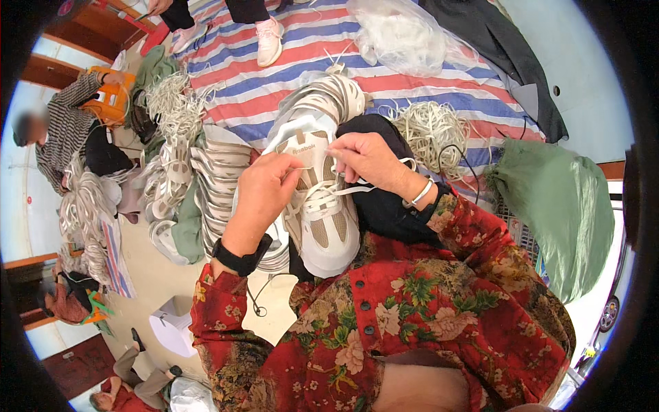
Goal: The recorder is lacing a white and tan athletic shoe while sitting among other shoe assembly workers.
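A beige and white sneaker [331, 237] rests on my lap, its toe toward me. A cream shoelace [321, 197] crosses its lower eyelets, and a loose length runs right beneath my right hand. My left hand [266, 187] is closed at the left eyelet edge, thumb and forefinger pinching the lace by the tongue. On the opposite side, my right hand [371, 161] pinches at the upper right eyelet edge; the lace end between its fingertips is mostly hidden. Beyond the sneaker lies a curved row of similar shoes [312, 103].
A stack of shoes [218, 185] stands at my left, with heaped laces [171, 103] behind. Another lace bundle [429, 134] lies to the right on the striped sheet [237, 103]. Clear plastic [401, 38] and a green sack [556, 213] are farther off. Several people are nearby.
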